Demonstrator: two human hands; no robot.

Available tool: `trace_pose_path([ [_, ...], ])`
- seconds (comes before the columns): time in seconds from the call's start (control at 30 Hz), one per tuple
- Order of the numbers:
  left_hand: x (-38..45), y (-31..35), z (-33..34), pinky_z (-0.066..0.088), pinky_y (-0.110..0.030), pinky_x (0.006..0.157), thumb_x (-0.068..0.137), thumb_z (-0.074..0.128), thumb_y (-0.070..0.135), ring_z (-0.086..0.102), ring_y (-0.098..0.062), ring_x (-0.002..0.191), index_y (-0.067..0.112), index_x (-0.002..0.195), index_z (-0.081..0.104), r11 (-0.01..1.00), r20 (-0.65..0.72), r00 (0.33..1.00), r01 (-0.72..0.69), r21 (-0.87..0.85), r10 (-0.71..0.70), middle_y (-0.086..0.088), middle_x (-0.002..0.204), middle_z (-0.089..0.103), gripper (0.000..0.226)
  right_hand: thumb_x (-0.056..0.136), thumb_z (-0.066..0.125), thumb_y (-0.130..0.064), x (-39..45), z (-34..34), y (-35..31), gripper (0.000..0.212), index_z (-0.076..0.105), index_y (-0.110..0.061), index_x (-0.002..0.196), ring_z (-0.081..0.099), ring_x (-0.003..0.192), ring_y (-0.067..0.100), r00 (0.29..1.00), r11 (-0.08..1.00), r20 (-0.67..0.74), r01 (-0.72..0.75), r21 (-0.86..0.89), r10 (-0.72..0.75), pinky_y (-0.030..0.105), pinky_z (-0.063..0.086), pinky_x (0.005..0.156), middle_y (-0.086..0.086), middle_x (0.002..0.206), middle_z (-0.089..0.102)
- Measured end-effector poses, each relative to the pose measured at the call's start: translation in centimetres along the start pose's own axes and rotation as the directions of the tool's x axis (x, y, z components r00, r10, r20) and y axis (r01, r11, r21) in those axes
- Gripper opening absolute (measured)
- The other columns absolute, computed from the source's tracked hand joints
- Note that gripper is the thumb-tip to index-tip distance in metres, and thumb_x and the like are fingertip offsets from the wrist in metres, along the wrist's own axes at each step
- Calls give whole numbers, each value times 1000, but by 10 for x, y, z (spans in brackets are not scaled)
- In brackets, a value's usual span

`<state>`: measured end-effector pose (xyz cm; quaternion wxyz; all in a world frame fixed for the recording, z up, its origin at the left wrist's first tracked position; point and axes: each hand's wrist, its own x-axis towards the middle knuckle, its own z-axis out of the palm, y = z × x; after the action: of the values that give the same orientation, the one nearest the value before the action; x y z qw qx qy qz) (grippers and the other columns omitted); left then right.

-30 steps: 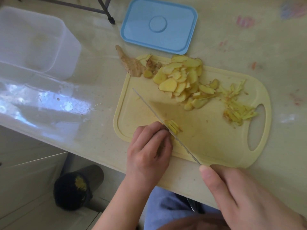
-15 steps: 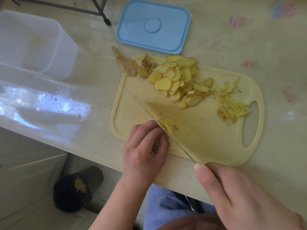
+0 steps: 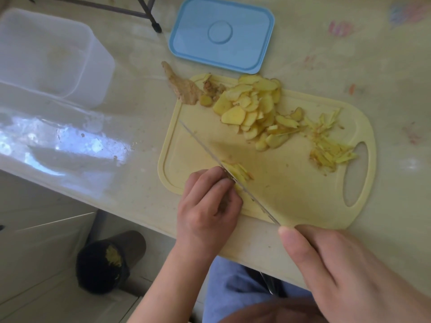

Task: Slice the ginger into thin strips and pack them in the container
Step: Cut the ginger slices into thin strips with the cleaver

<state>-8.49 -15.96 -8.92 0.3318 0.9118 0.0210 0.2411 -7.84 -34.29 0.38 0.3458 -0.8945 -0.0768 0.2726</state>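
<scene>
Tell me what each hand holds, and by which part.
Right hand grips the knife by its handle end. Left hand pins the ginger slices on the board, fingertips curled onto their near end.

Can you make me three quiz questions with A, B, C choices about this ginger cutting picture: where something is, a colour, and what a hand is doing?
1. Where does the container lid lie?
A. on the container
B. on the table beyond the cutting board
C. on the floor

2. What colour is the cutting board?
A. pale yellow
B. red
C. black

3. What is the left hand doing?
A. waving
B. holding the lid
C. pressing ginger slices against the knife blade

Answers: 1 B, the blue lid lies flat above the board. 2 A, the board is yellow. 3 C, curled fingers hold the slices beside the blade.
</scene>
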Motion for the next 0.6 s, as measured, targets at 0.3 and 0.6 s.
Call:
trace_pose_path([
  [0.3, -1, -1, -1, 53, -34, 70, 77, 74, -10, 65, -29, 74, -2, 75, 75, 1000, 7, 1000, -2, 0, 2, -11, 83, 71, 8, 87, 19, -70, 9, 8, 6, 62, 33, -21, 53, 42, 49, 2, 1000, 999, 11, 28, -23, -27, 21, 32, 55, -9, 51, 45],
  [0.6, 1, 0, -1, 51, -29, 71, 72, 74, -11, 63, -25, 74, -2, 75, 73, 999, 13, 999, 45, 4, -45, -11, 84, 68, 9, 83, 15, -77, 5, 7, 9, 69, 43, -18, 60, 51, 58, 6, 999, 999, 25, -23, 31, 22, 33, 39, 64, -4, 59, 53],
])
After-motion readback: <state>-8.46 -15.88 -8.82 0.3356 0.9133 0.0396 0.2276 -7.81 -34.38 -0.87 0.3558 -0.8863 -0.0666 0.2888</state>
